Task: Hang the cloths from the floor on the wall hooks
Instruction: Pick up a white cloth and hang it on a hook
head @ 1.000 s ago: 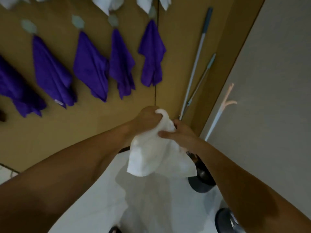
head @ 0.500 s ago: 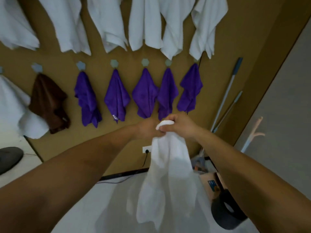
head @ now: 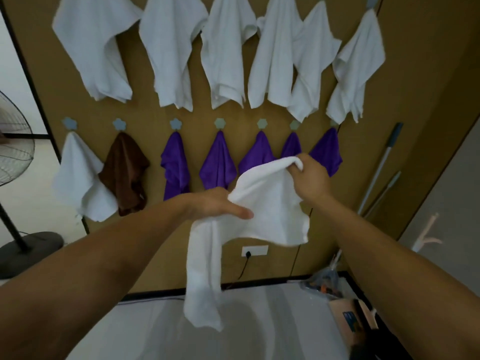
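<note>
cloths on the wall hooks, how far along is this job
Mostly done: a top row of white cloths and a lower row with purple cloths already hang. In hand: one loose white cloth, held by left hand and right hand. Left: hanging it; no free hook shows.

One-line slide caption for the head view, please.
Left hand and right hand hold a white cloth up before wall hooks carrying hung cloths.

Dim, even indoor light, soft overall focus, strong wide-angle bending at the edges.
</note>
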Action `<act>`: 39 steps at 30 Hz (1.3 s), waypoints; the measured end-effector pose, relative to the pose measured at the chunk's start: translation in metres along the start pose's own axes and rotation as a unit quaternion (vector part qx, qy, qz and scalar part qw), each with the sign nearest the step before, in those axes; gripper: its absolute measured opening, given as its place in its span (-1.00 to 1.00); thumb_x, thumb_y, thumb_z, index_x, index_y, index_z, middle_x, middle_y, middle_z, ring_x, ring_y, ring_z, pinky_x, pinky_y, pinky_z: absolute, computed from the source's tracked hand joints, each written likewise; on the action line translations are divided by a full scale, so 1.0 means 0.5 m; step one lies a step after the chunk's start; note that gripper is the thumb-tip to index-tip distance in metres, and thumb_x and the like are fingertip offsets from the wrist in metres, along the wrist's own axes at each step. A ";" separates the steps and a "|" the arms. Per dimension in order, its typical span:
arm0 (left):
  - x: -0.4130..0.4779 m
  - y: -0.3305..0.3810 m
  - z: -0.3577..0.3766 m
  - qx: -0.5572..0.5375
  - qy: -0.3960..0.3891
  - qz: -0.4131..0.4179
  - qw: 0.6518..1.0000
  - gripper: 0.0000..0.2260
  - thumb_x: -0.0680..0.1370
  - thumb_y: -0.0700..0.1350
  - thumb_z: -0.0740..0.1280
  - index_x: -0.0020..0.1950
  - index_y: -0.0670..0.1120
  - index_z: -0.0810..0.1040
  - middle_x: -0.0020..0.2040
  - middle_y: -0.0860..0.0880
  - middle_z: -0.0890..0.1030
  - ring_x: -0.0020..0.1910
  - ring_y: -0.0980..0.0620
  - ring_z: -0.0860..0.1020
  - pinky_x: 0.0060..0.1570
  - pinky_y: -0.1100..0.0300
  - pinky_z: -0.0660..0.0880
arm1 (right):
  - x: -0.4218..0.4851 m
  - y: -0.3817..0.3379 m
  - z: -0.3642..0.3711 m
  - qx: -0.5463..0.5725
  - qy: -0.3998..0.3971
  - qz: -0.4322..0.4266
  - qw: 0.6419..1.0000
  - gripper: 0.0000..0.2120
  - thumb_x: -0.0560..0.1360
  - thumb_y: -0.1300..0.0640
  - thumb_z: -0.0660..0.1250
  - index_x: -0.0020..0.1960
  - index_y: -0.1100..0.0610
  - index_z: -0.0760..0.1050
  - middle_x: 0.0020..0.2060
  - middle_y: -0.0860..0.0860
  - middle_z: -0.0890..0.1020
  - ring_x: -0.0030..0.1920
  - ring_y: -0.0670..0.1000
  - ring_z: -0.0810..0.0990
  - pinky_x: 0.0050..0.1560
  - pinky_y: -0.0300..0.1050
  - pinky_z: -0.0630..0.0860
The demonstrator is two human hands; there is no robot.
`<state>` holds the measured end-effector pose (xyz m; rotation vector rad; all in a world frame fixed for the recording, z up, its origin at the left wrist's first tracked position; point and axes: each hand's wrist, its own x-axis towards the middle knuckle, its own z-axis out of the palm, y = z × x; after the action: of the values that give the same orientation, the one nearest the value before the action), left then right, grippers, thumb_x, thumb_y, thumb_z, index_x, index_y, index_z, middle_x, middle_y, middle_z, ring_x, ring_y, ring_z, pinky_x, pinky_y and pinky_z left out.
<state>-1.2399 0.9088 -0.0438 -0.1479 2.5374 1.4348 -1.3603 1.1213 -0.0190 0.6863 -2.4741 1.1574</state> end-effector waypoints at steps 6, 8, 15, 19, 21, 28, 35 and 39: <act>0.007 0.008 0.001 -0.132 0.013 -0.075 0.988 -0.54 0.42 -0.08 0.46 0.28 -0.19 0.52 0.17 -0.18 0.61 0.16 -0.18 0.58 0.27 -0.10 0.45 | 0.046 -0.101 0.039 0.300 0.005 0.113 0.947 -0.88 0.60 0.15 0.16 -0.08 0.02 0.42 -0.19 -0.04 0.52 -0.24 -0.07 0.52 -0.40 -0.22 0.51; 0.003 0.008 -0.007 -0.283 0.009 -0.068 0.957 -0.52 0.42 -0.11 0.43 0.31 -0.23 0.49 0.22 -0.23 0.58 0.22 -0.21 0.54 0.29 -0.11 0.42 | 0.052 -0.114 0.045 0.365 -0.030 0.123 0.923 -0.88 0.61 0.15 0.19 0.10 0.14 0.45 -0.09 0.02 0.55 -0.18 -0.03 0.53 -0.20 -0.16 0.52; -0.011 0.041 -0.068 -0.503 0.079 0.034 0.860 -0.57 0.52 -0.06 0.32 0.34 -0.21 0.46 0.24 -0.23 0.57 0.20 -0.20 0.56 0.15 -0.06 0.50 | 0.015 -0.077 0.102 0.359 -0.297 0.176 0.867 -0.64 0.55 -0.18 0.25 0.14 0.06 0.58 -0.01 -0.01 0.69 -0.12 -0.10 0.65 -0.09 -0.16 0.62; -0.021 0.045 -0.090 -0.521 0.123 0.057 0.843 -0.59 0.53 -0.04 0.28 0.32 -0.21 0.47 0.22 -0.22 0.58 0.19 -0.18 0.57 0.11 -0.03 0.52 | -0.022 -0.011 0.124 0.305 -0.424 0.227 0.822 -0.48 0.39 -0.49 0.16 0.23 -0.27 0.43 0.03 -0.15 0.65 -0.15 -0.16 0.64 -0.18 -0.23 0.56; -0.027 0.043 -0.096 -0.521 0.136 0.059 0.840 -0.58 0.53 -0.05 0.28 0.34 -0.22 0.44 0.25 -0.23 0.56 0.23 -0.19 0.54 0.21 -0.07 0.46 | -0.027 0.041 0.137 0.322 -0.422 0.298 0.793 -0.13 0.29 -0.51 0.28 0.50 -0.26 0.11 0.31 0.01 0.52 0.08 0.05 0.63 0.00 0.01 0.56; -0.036 0.011 -0.084 -0.415 0.196 -0.039 0.888 -0.84 0.50 -0.33 0.29 0.08 -0.30 0.49 0.01 -0.25 0.60 -0.01 -0.14 0.62 0.09 -0.04 0.55 | -0.013 0.028 0.138 0.503 -0.387 0.332 0.698 -0.75 0.58 0.12 0.25 0.06 0.30 0.55 -0.03 0.19 0.65 -0.06 0.14 0.63 -0.04 0.00 0.54; -0.090 -0.126 -0.081 -0.105 0.271 -0.219 0.931 -0.87 0.54 -0.27 0.29 0.06 -0.27 0.49 -0.02 -0.27 0.55 -0.04 -0.26 0.57 -0.02 -0.16 0.55 | 0.056 -0.013 0.136 0.585 -0.237 0.318 0.707 -0.60 0.57 0.06 0.32 0.31 0.28 0.46 0.18 0.20 0.60 0.13 0.16 0.60 0.13 0.11 0.55; -0.096 -0.140 -0.095 -0.187 0.331 -0.194 0.904 -0.71 0.57 -0.11 0.30 0.24 -0.22 0.48 0.07 -0.22 0.58 -0.02 -0.19 0.60 -0.09 -0.04 0.56 | 0.052 -0.023 0.153 0.599 -0.219 0.295 0.711 -0.75 0.57 0.10 0.32 0.15 0.24 0.53 0.04 0.18 0.66 -0.01 0.10 0.67 0.01 0.02 0.61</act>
<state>-1.1866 0.8308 -0.0667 -1.3301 2.4074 1.8984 -1.3820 1.0479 -0.0467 0.4116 -1.9551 3.2708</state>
